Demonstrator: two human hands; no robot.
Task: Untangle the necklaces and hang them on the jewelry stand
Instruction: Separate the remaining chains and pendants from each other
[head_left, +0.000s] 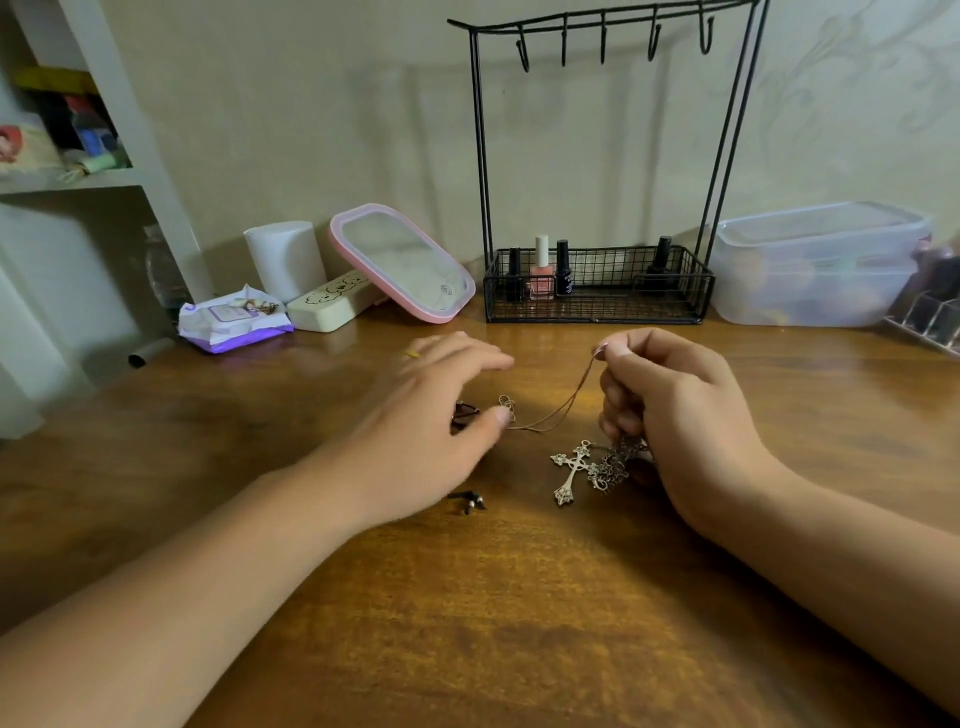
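Here, the right hand (670, 405) pinches a thin reddish chain (563, 410) between thumb and fingertip, lifting one end off the wooden table (519, 623), while its curled lower fingers appear to gather a bunched silver chain (621, 457) whose cross pendant (571, 470) lies flat on the wood just beside the heel of the hand. The thin chain slopes down and left to a small looped tangle (506, 405) on the table, where the left hand (431, 415) hovers with fingers spread and relaxed, gripping nothing, its thumb tip touching or nearly touching the loops; motion blur makes it impossible to say which. A dark piece (464, 413) lies half hidden under that hand, and a short dark bit with pale beads (467, 503) rests near its wrist. The black wire stand (597, 156) waits at the back of the table, its hooks (602, 44) bare, so no necklace has yet been hung. The risk now appears to be a hard upward pull from the right hand, which could cinch the loops into a tighter knot or strain the fine chain, and the silver chain bunched in the same hand could snag the thin one. Both forearms reach forward low over the table, the right wrist turned inward, the left palm facing down.
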